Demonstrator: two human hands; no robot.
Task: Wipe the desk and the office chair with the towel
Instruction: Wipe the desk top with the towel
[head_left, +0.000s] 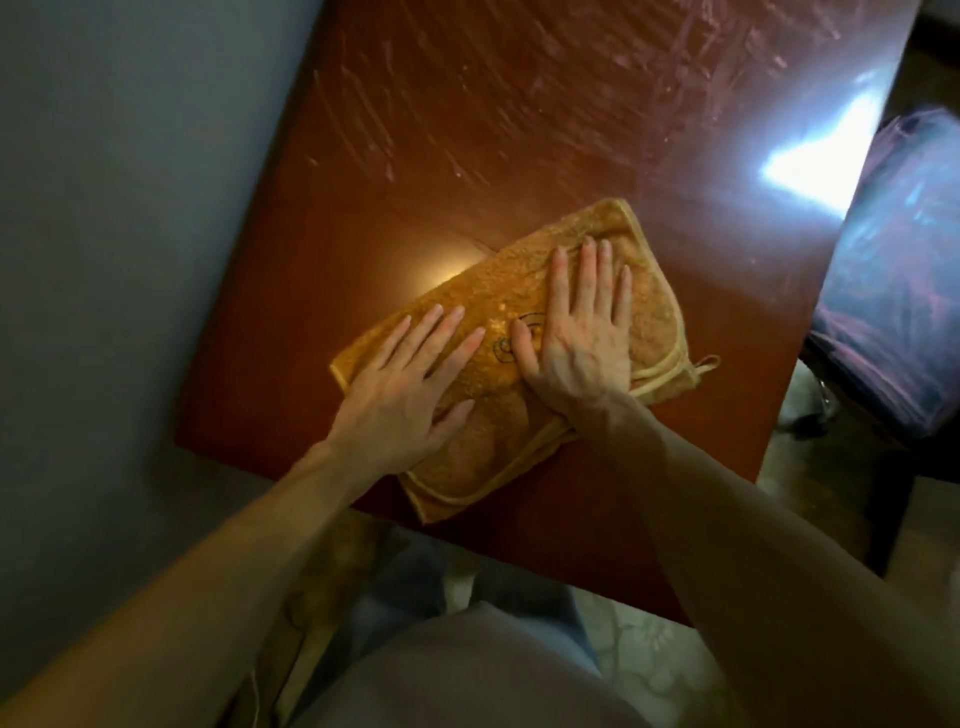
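An orange-yellow folded towel (652, 306) lies flat on the reddish-brown desk (467, 130), near its front edge. My left hand (410, 384) presses on the towel's left half with straight, spread fingers. My right hand (582, 332) presses flat on the towel's right half, fingers pointing away from me. Pale streaks cover the far part of the desk top. At the right edge stands the office chair (893, 291), draped in a blue and pink cloth and blurred.
A grey wall (130, 208) runs along the desk's left side. A bright reflection (815, 156) glares on the desk at the right. Pale patterned floor (649, 649) shows below the desk's front edge, beside my legs.
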